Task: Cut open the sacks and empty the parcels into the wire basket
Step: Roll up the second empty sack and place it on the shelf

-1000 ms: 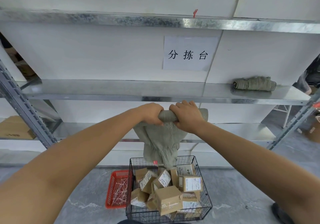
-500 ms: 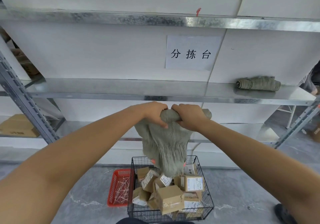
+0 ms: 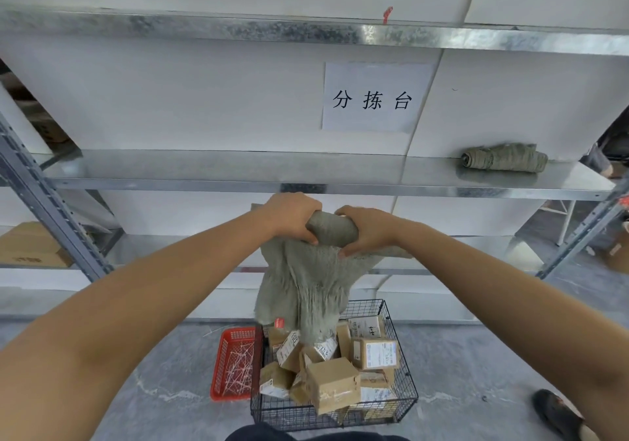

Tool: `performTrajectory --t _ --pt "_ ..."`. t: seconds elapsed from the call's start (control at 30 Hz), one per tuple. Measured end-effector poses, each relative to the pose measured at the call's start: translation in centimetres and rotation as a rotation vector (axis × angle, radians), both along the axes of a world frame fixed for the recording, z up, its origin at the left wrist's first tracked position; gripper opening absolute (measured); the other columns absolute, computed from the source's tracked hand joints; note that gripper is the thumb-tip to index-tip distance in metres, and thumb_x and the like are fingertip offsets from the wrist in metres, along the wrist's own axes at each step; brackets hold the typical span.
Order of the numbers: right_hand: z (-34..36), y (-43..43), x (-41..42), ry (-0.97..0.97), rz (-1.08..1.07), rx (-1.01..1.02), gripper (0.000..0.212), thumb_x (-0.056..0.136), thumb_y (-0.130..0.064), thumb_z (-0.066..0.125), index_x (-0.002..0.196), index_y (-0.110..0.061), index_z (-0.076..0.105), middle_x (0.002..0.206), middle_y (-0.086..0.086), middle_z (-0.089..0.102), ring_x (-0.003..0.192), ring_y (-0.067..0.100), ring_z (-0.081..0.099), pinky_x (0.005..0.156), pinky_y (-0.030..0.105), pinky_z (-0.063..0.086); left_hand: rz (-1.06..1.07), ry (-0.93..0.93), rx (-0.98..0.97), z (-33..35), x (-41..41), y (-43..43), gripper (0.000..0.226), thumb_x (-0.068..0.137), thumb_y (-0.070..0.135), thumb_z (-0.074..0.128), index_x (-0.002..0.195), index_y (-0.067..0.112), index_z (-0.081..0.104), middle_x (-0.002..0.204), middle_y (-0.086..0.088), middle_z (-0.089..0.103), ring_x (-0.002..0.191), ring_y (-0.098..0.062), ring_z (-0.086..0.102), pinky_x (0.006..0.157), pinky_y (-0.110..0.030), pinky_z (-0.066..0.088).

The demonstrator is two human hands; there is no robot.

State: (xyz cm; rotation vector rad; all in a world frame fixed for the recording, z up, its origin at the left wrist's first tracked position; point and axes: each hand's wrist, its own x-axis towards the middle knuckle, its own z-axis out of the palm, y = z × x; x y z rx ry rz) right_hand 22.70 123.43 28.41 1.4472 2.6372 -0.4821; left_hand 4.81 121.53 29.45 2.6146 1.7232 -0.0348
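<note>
We are gripping the limp, emptied sack (image 3: 308, 284) with the left hand (image 3: 293, 215) and right hand (image 3: 366, 229) above the parcel-filled wire basket (image 3: 405, 377), rolling it up.

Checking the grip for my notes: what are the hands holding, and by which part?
Both the left hand and right hand clutch the grey-green sack by its rolled top end.

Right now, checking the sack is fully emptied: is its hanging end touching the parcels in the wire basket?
Cannot tell. In the head view the sack overlaps the parcels, hiding any gap.
</note>
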Motion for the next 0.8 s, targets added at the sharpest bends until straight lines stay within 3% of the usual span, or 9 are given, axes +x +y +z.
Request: performTrajectory --t 0.07,0.17,0.3,0.37,0.47,0.57,0.7,0.8 --pt "0.4 0.2 -0.2 0.038 -0.005 -0.122 0.052 0.076 -0.040 0.072 0.117 -0.015 0.052 0.109 0.004 0.057 0.096 0.019 0.052 0.082 0.029 0.040 0.010 0.016 0.030 -0.1 0.0 -0.1 0.037 0.076 0.045 0.068 0.092 0.016 0.052 0.083 0.005 0.050 0.080 -0.015 0.047 0.063 -0.029 0.034" --pt "-0.1 0.2 -0.6 0.074 0.006 0.010 0.026 0.076 -0.034 0.071 0.091 -0.019 0.056 0.088 0.000 0.057 0.085 0.021 0.054 0.073 0.031 0.042 0.019 0.034 -0.008 -0.1 -0.3 -0.1 0.037 0.075 0.046 0.068 0.093 0.018 0.052 0.086 0.005 0.049 0.085 -0.015 0.048 0.068 -0.029 0.035" --pt "-1.0 -0.4 -1.2 -0.037 0.064 0.420 0.026 0.084 -0.037 0.058 0.105 -0.022 0.058 0.093 0.001 0.065 0.090 0.024 0.060 0.074 0.033 0.042 0.012 -0.068 -0.292 0.6 -1.2 -0.1 0.040 0.075 0.048 0.069 0.096 0.019 0.050 0.095 0.006 0.050 0.090 -0.015 0.049 0.075 -0.027 0.037" --pt "-1.4 -0.6 -1.1 0.004 0.117 0.595 0.027 0.085 -0.034 0.056 0.108 -0.020 0.058 0.093 0.003 0.065 0.089 0.026 0.060 0.074 0.032 0.038 0.047 -0.141 -0.436 0.8 -1.6 -0.1 0.043 0.075 0.048 0.069 0.104 0.020 0.053 0.100 0.005 0.052 0.091 -0.015 0.051 0.077 -0.026 0.040" --pt "-1.7 -1.0 -1.2 0.074 0.124 0.654 0.027 0.084 -0.029 0.058 0.107 -0.015 0.059 0.091 0.007 0.063 0.086 0.030 0.059 0.072 0.032 0.034 0.075 -0.188 -0.491 0.7 -2.0 -0.1 0.038 0.076 0.046 0.069 0.100 0.022 0.052 0.100 0.003 0.056 0.089 -0.015 0.054 0.076 -0.026 0.043" --pt "-1.6 -1.1 -1.8 -0.022 0.077 0.493 0.034 0.083 -0.037 0.058 0.111 -0.018 0.053 0.100 0.004 0.059 0.094 0.025 0.056 0.079 0.034 0.038 0.079 -0.125 -0.364 0.3 -1.9 -0.2 0.032 0.078 0.040 0.068 0.096 0.017 0.054 0.094 0.000 0.056 0.084 -0.017 0.053 0.073 -0.028 0.042" --pt "-0.7 -0.5 -2.0 -0.022 0.060 0.070 0.059 0.073 -0.041 0.072 0.122 -0.020 0.047 0.110 0.002 0.053 0.097 0.020 0.049 0.084 0.033 0.040 0.050 0.052 -0.120 -0.3 -1.7 -0.8 0.030 0.079 0.036 0.064 0.100 0.015 0.055 0.090 0.000 0.054 0.083 -0.017 0.051 0.067 -0.029 0.037" --pt "0.0 0.0 -1.6 -0.024 0.062 -0.179 0.056 0.076 -0.040 0.072 0.121 -0.016 0.049 0.109 -0.001 0.053 0.095 0.016 0.049 0.083 0.028 0.040 0.015 0.091 0.002 -0.7 -1.7 -1.0 0.030 0.082 0.035 0.060 0.104 0.017 0.054 0.096 -0.002 0.060 0.089 -0.019 0.055 0.066 -0.029 0.036"
